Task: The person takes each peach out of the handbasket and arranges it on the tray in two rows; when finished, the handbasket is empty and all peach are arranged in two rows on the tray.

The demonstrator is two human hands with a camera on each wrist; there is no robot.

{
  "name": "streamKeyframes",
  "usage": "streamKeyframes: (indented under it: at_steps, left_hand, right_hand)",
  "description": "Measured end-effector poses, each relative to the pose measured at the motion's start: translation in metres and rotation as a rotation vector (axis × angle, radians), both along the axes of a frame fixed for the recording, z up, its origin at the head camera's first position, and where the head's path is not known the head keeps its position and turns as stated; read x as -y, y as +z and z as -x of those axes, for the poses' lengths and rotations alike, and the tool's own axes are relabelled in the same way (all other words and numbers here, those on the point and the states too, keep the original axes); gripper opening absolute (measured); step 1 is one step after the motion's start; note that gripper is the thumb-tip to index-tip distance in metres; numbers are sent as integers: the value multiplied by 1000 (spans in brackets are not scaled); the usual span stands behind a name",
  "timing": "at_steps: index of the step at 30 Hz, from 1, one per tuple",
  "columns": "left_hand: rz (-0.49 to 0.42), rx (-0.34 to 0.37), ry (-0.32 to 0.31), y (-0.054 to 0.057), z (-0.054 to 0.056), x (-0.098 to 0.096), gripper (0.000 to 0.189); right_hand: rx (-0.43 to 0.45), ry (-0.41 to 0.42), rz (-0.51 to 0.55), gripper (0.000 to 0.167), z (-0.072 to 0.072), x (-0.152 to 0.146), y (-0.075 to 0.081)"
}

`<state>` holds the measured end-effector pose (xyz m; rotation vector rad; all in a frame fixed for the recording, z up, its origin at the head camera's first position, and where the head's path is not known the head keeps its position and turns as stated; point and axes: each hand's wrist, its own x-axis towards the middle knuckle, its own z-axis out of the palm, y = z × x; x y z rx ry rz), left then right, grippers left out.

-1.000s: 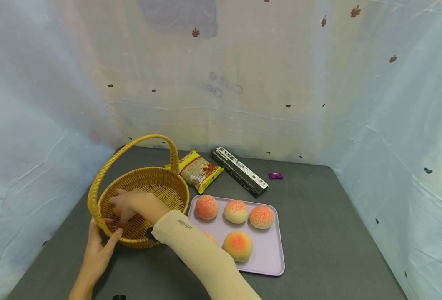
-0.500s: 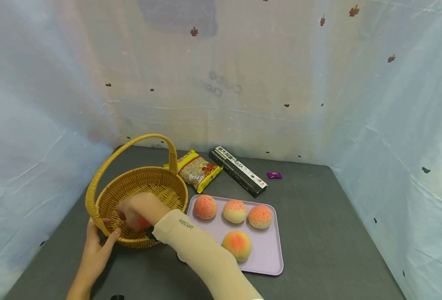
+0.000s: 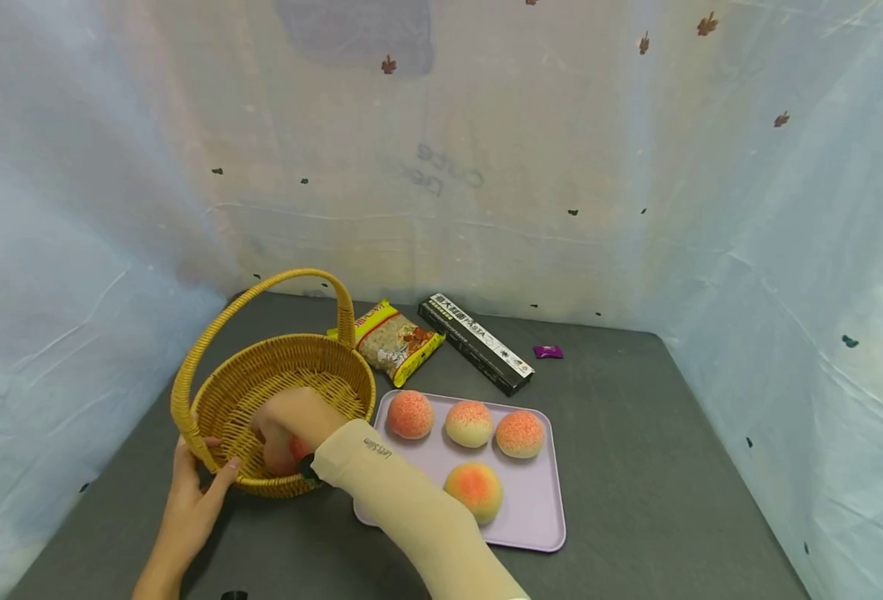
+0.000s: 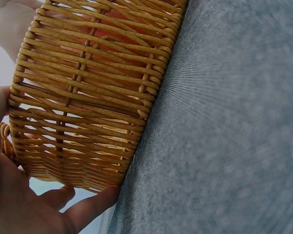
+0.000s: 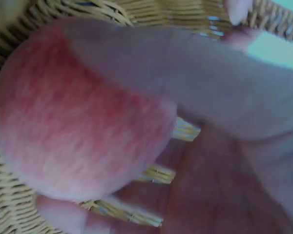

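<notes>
A round yellow wicker basket (image 3: 284, 354) with a tall arched handle stands on the left of the table. My left hand (image 3: 197, 504) grips its near left side at the foot of the handle, with the fingers along the outer weave (image 4: 83, 97). Inside the basket, my right hand (image 3: 295, 421) holds a red-and-pale peach (image 5: 78, 122) low down, thumb over it and fingers beneath. The weave lies close behind the peach; whether it touches the bottom is hard to tell. Several more peaches, such as one yellow-orange peach (image 3: 474, 492), lie on a lilac tray (image 3: 520, 517).
Behind the tray lie a yellow-edged food packet (image 3: 400, 343), a black pasta box (image 3: 476, 343) and a small purple wrapped piece (image 3: 548, 352). My right sleeve (image 3: 411, 508) crosses the tray's left part and hides it. A pale sheet (image 3: 441, 242) hangs around the table.
My right hand had its fingers spread toward the basket's left side; it has drawn back right and nearer, and a red peach shows in it. My left hand stays on the basket.
</notes>
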<state>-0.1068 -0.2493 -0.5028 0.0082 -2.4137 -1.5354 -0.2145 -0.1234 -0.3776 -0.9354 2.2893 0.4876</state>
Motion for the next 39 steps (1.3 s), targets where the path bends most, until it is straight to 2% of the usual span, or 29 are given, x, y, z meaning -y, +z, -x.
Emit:
streamKeyframes:
  at_steps: [2,5,9,13,16,20,24,27,31,35,38,39]
  left_hand:
    - [0,-7,7,-1,1,0,47]
    - [5,-16,11,-2,1,1,47]
    - [1,-29,4,-3,1,2,45]
    - [-6,-47,-1,-4,2,1,46]
    - [-3,-52,3,-5,3,1,46]
    - [7,-44,15,-6,3,1,46]
    - [9,-34,24,-4,3,0,47]
    - [10,-36,26,-1,4,0,47]
    - [15,-40,28,-1,6,2,50]
    - [21,-28,30,-2,5,2,69]
    - [24,-27,32,-3,5,2,74]
    - [25,-32,30,-4,5,2,70]
  right_hand:
    - [38,-31,73,18,5,-4,0]
    - [106,-76,141,20,12,-8,0]
    - [171,-94,214,37,24,-12,0]
    - [233,-152,295,55,34,-21,3]
    - [267,-174,363,60,40,-32,10]
    - [290,-108,445,59,48,-55,22]
    - [282,27,550,57,55,-83,37]
    - [272,69,644,55,54,-105,49]
    - [252,51,744,55,47,-137,62]
    - [209,43,868,52,37,-174,66]
    - [147,36,921,48,26,-205,68]
    - [120,40,927,47,22,-216,68]
